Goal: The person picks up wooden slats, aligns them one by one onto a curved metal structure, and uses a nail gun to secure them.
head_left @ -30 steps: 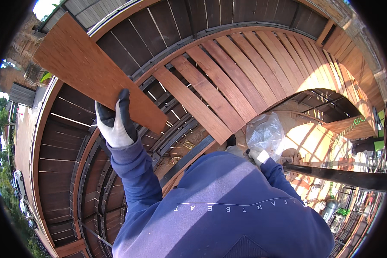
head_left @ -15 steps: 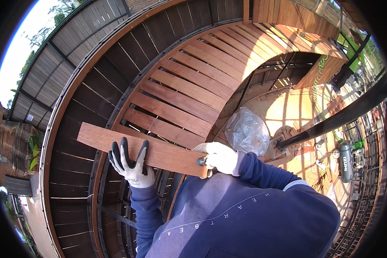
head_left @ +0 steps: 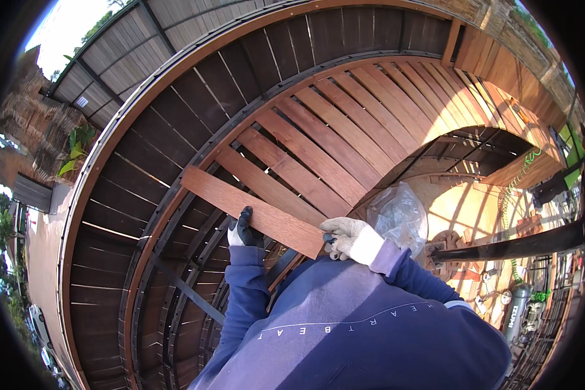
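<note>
A loose reddish-brown wooden plank [head_left: 253, 211] lies slantwise just short of the row of fitted slats [head_left: 312, 153], its far-left end over the curved wooden rail. My left hand [head_left: 245, 229], in a white and dark glove, is closed on the plank's near edge, dark fingertips coming up over it. My right hand [head_left: 351, 239], in an off-white knit glove, is curled against the plank's right end. A small dark shape shows between its fingers; whether it is a glove tip or a held thing, I cannot make out.
Dark curved frame rails [head_left: 166, 312] with gaps run below the plank on the left. A slatted dark backrest [head_left: 175, 104] curves round the outside. On the right are a clear plastic bag [head_left: 400, 214], a thick dark beam [head_left: 513, 247], a grey cylinder [head_left: 517, 312] and a green coiled hose [head_left: 504, 201].
My left hand has gone from fingers spread flat on the plank to holding its near edge. The plank's left end has drawn inward onto the rail, and the view has turned.
</note>
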The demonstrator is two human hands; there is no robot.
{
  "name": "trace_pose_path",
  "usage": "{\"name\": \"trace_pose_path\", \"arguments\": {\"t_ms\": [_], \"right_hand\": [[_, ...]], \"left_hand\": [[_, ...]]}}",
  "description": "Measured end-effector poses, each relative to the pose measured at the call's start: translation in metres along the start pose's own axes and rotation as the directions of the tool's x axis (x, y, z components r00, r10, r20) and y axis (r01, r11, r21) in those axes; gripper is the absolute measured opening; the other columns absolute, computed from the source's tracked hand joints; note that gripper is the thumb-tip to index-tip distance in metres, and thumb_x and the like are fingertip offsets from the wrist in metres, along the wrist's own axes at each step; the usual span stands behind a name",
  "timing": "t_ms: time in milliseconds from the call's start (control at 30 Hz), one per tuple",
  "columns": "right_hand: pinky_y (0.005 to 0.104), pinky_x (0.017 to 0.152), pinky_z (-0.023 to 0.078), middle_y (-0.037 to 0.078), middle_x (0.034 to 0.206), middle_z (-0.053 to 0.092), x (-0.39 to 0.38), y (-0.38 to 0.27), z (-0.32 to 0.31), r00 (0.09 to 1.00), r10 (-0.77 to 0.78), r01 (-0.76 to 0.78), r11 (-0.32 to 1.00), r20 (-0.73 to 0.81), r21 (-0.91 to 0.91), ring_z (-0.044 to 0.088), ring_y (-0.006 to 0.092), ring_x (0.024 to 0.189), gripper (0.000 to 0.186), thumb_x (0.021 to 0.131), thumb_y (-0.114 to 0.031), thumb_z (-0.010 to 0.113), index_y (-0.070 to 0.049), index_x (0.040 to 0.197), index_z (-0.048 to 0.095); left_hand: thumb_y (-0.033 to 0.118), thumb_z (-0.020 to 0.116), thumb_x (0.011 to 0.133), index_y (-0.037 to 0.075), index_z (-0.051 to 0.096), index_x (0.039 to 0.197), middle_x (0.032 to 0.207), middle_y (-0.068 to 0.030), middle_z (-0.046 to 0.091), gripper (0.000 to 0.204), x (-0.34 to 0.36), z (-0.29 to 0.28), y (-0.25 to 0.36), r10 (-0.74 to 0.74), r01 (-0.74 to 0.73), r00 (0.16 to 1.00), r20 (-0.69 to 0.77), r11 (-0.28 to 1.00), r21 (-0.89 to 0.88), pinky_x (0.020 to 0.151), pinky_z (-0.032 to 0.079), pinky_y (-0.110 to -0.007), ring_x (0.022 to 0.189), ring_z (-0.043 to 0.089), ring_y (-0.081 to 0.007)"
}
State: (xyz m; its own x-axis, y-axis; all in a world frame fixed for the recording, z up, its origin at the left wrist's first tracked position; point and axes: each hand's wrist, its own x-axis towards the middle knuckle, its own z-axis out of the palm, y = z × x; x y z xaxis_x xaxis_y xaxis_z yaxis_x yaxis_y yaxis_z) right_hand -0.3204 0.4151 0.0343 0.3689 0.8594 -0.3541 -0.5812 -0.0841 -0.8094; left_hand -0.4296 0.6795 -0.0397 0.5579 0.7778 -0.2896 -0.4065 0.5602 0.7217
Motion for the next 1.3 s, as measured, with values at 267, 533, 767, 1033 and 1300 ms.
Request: {"name": "trace_pose_path", "arguments": {"t_ms": [267,533,767,1033,1300], "right_hand": [[0.0255,0.057,0.051,0.014,0.095,0.064,-0.026,0.012,-0.024,0.963,-0.011,-0.058,0.968,-0.27,-0.245,0.062,0.0154,0.067,0.036,0.089,0.003,0.041,0.001,0.123,0.052],[0.0262,0.057,0.052,0.015,0.092,0.065,-0.023,0.022,-0.057,0.936,0.003,-0.078,0.977,-0.352,-0.198,0.064,0.0182,0.067,0.041,0.084,0.003,0.041,0.001,0.124,0.052],[0.0261,0.055,0.051,0.014,0.091,0.064,-0.022,0.032,-0.066,0.904,-0.011,-0.142,0.935,-0.428,-0.324,0.063,0.018,0.067,0.04,0.087,0.005,0.039,0.0,0.125,0.052],[0.026,0.066,0.052,0.012,0.098,0.064,-0.019,0.044,-0.051,0.938,0.016,-0.17,0.892,-0.347,-0.418,0.063,0.0159,0.077,0.037,0.089,0.0,0.044,-0.002,0.125,0.055],[0.028,0.086,0.049,0.012,0.103,0.066,0.003,0.069,-0.068,1.0,0.003,-0.007,0.857,-0.008,-0.515,0.062,0.0169,0.093,0.04,0.081,-0.008,0.054,0.002,0.12,0.06]], "left_hand": [[0.009,0.071,0.082,-0.004,0.058,0.111,0.101,-0.0138,0.067,0.034,0.024,-0.055,-0.019,-0.096,0.11,0.993,-0.075,0.971,0.215,0.08,0.057,-0.04,0.088,0.067,-0.0275],[0.011,0.068,0.083,-0.002,0.056,0.116,0.106,-0.0154,0.064,0.037,0.018,-0.044,-0.025,-0.178,0.178,0.984,-0.017,0.957,0.231,0.085,0.056,-0.042,0.096,0.065,-0.0292],[0.007,0.07,0.081,-0.002,0.056,0.118,0.109,-0.0167,0.064,0.04,0.037,-0.062,-0.033,-0.188,0.194,0.981,-0.047,0.952,0.238,0.086,0.055,-0.045,0.097,0.064,-0.0314],[0.006,0.068,0.083,-0.006,0.053,0.121,0.112,-0.0198,0.063,0.043,0.032,-0.06,-0.035,-0.204,0.215,0.975,-0.086,0.966,0.142,0.088,0.054,-0.048,0.098,0.064,-0.034],[0.011,0.064,0.088,0.0,0.048,0.127,0.117,-0.0181,0.06,0.044,-0.001,-0.047,-0.03,-0.351,0.339,0.936,0.043,0.926,0.167,0.093,0.052,-0.048,0.107,0.061,-0.0334]]}}
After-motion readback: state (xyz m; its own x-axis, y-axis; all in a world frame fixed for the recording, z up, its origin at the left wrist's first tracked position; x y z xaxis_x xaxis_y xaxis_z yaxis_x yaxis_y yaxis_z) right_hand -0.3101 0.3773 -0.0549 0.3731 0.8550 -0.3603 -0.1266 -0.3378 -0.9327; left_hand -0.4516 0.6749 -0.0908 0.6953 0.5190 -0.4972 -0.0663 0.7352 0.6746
